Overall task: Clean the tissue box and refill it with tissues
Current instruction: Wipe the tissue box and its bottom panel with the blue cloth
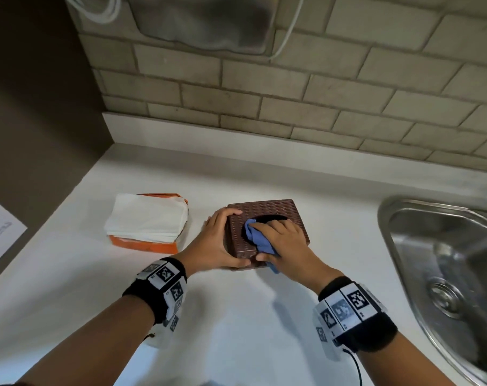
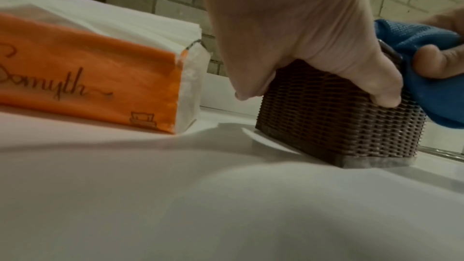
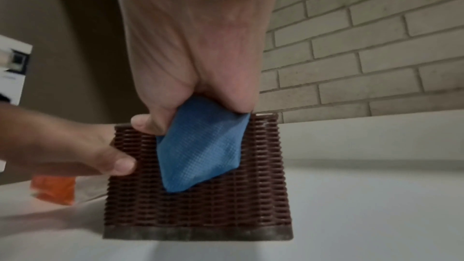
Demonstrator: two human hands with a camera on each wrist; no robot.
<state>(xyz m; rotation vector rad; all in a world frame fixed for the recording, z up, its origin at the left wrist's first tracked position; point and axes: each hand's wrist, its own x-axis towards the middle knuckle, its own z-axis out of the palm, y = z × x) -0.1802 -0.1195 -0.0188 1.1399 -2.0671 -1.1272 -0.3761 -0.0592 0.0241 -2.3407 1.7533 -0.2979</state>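
Observation:
A brown woven tissue box (image 1: 285, 215) (image 2: 339, 126) (image 3: 226, 205) stands on the white counter (image 1: 236, 316), its oval top opening partly showing. My left hand (image 1: 220, 240) (image 2: 301, 37) grips the box's left corner, thumb on the near side. My right hand (image 1: 284, 240) (image 3: 195, 47) holds a crumpled blue cloth (image 1: 257, 238) (image 2: 426, 86) (image 3: 200, 146) and presses it on the box's top near the opening; a fold hangs down the near side. An opened orange pack of white tissues (image 1: 150, 221) (image 2: 88, 78) (image 3: 54, 190) lies to the left of the box.
A steel sink (image 1: 445, 268) is set into the counter at the right. A tiled brick wall (image 1: 292, 101) rises behind the counter, a dark wall at the left. A white paper sheet (image 1: 0, 227) hangs at the far left.

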